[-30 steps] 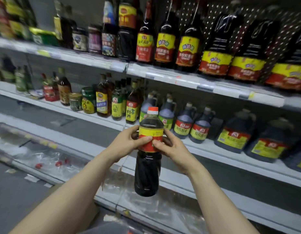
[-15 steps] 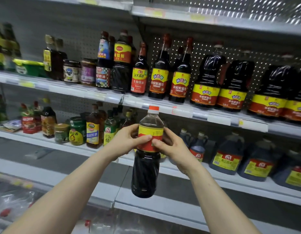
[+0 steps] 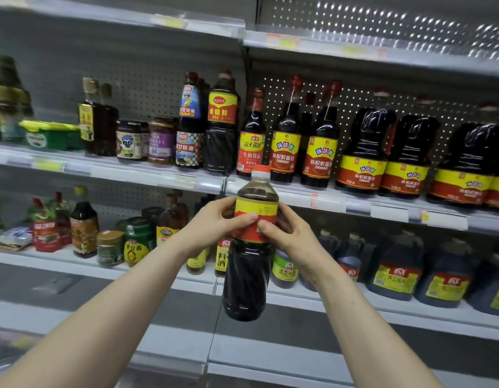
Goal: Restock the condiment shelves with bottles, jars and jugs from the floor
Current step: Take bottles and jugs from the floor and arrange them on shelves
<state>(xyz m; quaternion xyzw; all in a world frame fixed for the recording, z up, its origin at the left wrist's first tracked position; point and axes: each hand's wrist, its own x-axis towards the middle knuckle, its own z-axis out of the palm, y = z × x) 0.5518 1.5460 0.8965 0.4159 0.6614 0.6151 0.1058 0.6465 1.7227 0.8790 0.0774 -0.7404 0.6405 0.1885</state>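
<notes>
I held the dark sauce bottle [image 3: 246, 275] upright in the air with both hands. My left hand [image 3: 212, 225] curled round the label from one side, my right hand [image 3: 293, 239] round it from the other, and my thumbs nearly met on the front. Its orange cap stood just in front of the edge of the shelf [image 3: 326, 200] above my grip, but the bottle touched no shelf.

Up beyond my grip that shelf carried a full-looking row of soy bottles [image 3: 287, 141] and, further to the right, big dark jugs [image 3: 360, 152]. Behind my hands, the lower shelf held small bottles and more jugs [image 3: 393, 267].

So much stock was up already, I judged, and this bottle was only mid-carry. It had yet to find a slot, perhaps near the similar ribbed bottle [image 3: 221, 121] up and to the left. The floor was out of sight, so I could not tell what was left there.
</notes>
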